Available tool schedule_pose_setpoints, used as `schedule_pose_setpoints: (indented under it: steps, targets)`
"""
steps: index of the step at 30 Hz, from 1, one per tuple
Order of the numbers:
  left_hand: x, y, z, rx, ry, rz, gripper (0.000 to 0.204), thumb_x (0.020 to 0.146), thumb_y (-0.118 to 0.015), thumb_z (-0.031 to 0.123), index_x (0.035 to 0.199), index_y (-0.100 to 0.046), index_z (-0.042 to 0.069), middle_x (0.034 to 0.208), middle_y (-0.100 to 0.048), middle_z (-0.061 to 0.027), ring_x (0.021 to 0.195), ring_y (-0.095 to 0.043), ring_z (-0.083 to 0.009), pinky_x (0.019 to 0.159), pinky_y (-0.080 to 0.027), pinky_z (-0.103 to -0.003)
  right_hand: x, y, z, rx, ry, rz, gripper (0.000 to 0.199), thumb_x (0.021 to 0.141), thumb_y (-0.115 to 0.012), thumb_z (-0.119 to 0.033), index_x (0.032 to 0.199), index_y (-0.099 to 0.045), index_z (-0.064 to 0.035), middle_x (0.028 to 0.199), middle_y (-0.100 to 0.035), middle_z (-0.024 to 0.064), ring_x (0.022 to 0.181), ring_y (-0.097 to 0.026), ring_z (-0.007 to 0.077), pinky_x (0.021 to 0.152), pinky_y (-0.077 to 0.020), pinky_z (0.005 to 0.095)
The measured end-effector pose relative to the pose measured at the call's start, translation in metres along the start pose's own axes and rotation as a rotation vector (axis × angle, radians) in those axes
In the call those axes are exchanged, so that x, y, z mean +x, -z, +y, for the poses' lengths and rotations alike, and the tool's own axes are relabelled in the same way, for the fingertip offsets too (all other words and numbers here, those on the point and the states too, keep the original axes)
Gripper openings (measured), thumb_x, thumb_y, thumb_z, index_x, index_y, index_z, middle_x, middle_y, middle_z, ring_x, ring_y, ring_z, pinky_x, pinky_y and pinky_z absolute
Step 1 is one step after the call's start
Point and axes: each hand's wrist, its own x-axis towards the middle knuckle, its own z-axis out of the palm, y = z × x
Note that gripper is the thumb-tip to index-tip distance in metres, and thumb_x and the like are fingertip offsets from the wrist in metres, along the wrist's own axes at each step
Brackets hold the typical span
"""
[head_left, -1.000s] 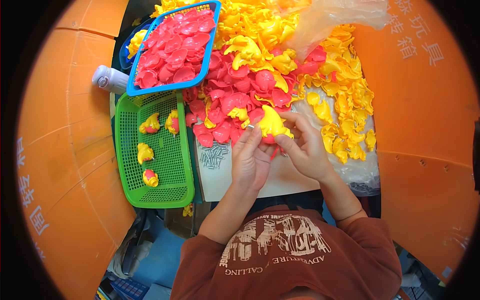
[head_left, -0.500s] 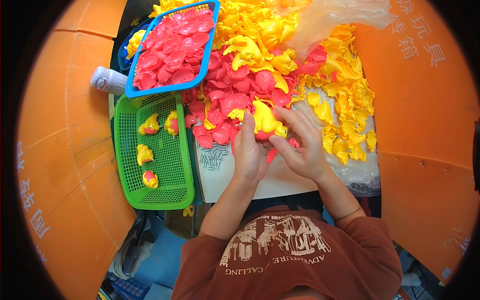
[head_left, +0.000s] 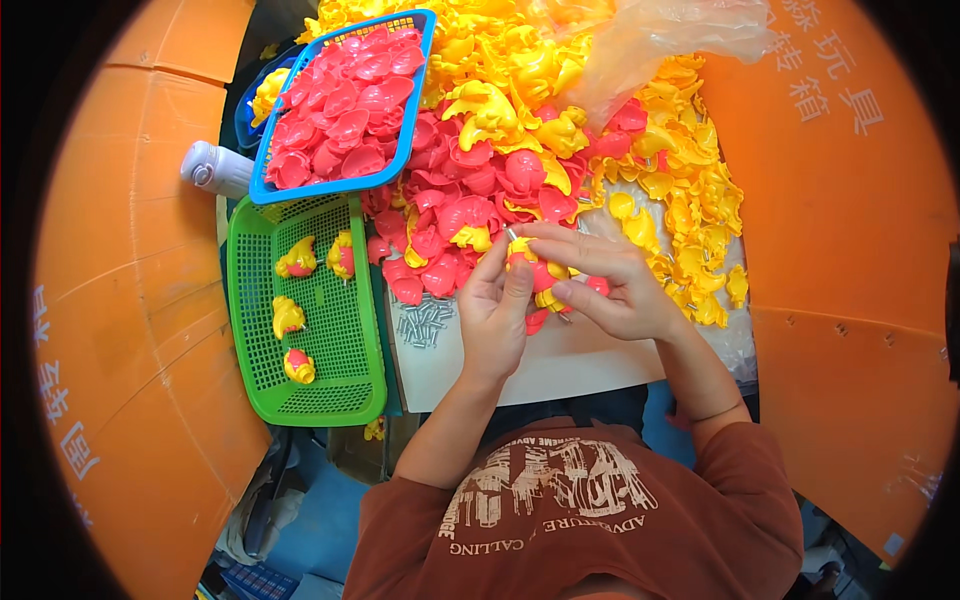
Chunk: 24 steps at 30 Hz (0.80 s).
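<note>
So both hands were on one little yellow-and-pink toy [head_left: 543,275], right between the fingertips: the left hand [head_left: 495,320] pinched it with the thumb on the near side, and the right hand [head_left: 618,290] had its fingers stretched across the far side, thumb against the right end. Couldn't tell how hard either was squeezing. A metal pin [head_left: 511,233] poked up right by the fingertips; no clue which hand had it. Just left of the left fingers sat a bunch of loose pins [head_left: 425,322], and farther left a green basket [head_left: 376,350] with four similar toys [head_left: 288,316]. Pink shells [head_left: 468,212] were heaped just beyond the fingertips, yellow pieces [head_left: 692,200] off to their right, and a blue basket [head_left: 417,125] full of pink halves [head_left: 345,130] beyond them to the left.
</note>
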Motion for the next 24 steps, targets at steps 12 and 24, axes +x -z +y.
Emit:
schedule_pose_setpoints:
  steps: [12,24]
  targets:
    - [-0.002,-0.008,0.003,0.206,-0.274,-0.049,0.043,0.086,-0.060,0.000,0.124,-0.043,-0.011,0.110,-0.043,-0.0063,0.102,-0.053,-0.0148,0.085,-0.049,-0.027,-0.009,-0.006,0.002,0.150,-0.099,0.094,0.034,0.083,-0.059,-0.001,0.117,-0.059,-0.0004,0.117,-0.061,0.0152,0.110,-0.058,0.0255,0.090,-0.0440,0.0300]
    - [-0.012,-0.012,0.009,0.475,-0.368,-0.026,0.044,0.090,-0.054,0.004,0.129,-0.040,-0.010,0.112,-0.045,-0.0091,0.102,-0.052,-0.0144,0.082,-0.048,-0.025,-0.007,-0.009,0.004,0.285,-0.052,0.021,0.051,0.074,-0.072,-0.007,0.122,-0.056,-0.0029,0.123,-0.057,0.0144,0.124,-0.045,0.0277,0.103,-0.0344,0.0384]
